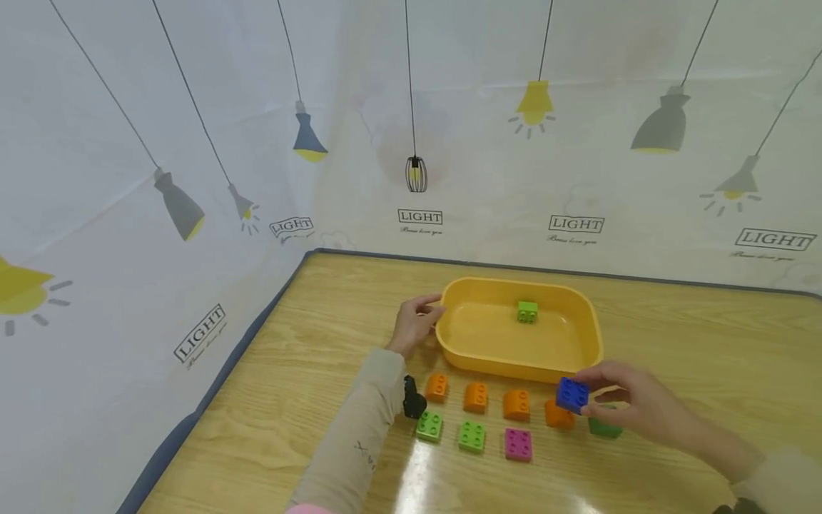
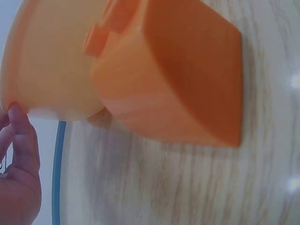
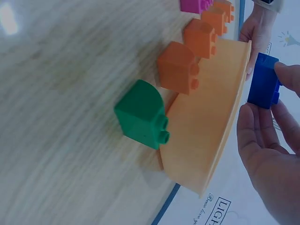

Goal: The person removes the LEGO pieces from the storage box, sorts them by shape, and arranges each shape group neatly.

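Observation:
My right hand (image 1: 632,400) pinches a blue toy brick (image 1: 572,395) between thumb and fingers, above the table near the front right corner of a yellow plastic bin (image 1: 514,368). In the right wrist view the blue brick (image 3: 263,80) is held clear of everything else. My left hand (image 1: 414,325) grips the left rim of the bin. A light green brick (image 1: 528,312) lies inside the bin. Under the right hand are an orange curved brick (image 1: 559,415), partly hidden by the blue one, and a dark green curved brick (image 3: 143,115).
More orange curved bricks (image 1: 476,397) line the front of the bin. Nearer are light green bricks (image 1: 472,436) and a magenta brick (image 1: 518,444). A wall sheet printed with lamps (image 1: 488,214) borders the wooden table (image 1: 706,335) behind and left.

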### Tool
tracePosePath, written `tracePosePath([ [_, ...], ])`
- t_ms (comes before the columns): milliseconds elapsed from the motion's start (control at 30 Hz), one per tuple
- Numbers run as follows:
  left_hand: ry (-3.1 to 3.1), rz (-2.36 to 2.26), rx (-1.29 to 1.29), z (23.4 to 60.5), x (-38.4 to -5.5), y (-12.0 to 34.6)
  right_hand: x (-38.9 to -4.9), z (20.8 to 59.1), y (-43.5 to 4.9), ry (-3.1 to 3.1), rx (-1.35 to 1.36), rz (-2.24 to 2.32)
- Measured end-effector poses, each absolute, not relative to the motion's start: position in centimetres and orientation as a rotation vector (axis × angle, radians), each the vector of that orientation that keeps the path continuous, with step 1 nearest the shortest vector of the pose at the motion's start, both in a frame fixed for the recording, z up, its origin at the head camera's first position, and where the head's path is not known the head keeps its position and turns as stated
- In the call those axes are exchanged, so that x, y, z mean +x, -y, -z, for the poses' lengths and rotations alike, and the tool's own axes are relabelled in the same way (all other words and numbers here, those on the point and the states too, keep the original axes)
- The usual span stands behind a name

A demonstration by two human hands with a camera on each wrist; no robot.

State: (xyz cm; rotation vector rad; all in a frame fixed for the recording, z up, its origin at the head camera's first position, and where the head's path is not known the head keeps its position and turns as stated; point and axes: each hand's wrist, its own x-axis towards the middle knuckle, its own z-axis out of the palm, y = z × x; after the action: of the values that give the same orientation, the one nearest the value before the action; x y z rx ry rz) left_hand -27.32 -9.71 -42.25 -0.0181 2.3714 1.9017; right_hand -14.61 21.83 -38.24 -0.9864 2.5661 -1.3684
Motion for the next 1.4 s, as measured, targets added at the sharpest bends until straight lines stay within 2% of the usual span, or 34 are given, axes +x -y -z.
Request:
tracePosePath([
  [500, -2.330, -1.876, -0.010, 39.6, -25.9, 9.6, -11.9, 41.7, -22.1, -2.414, -0.919, 1.380],
  [867, -2.377, -1.888, -0.027, 42.2, -27.2, 9.8, -11.4, 43.3, -21.6, -2.362, -0.900, 1.424],
  [1400, -2.395, -1.893, -0.010, 42.2, -27.2, 9.7, -11.2, 44.0, -21.2, -2.409, -0.734, 1.279],
])
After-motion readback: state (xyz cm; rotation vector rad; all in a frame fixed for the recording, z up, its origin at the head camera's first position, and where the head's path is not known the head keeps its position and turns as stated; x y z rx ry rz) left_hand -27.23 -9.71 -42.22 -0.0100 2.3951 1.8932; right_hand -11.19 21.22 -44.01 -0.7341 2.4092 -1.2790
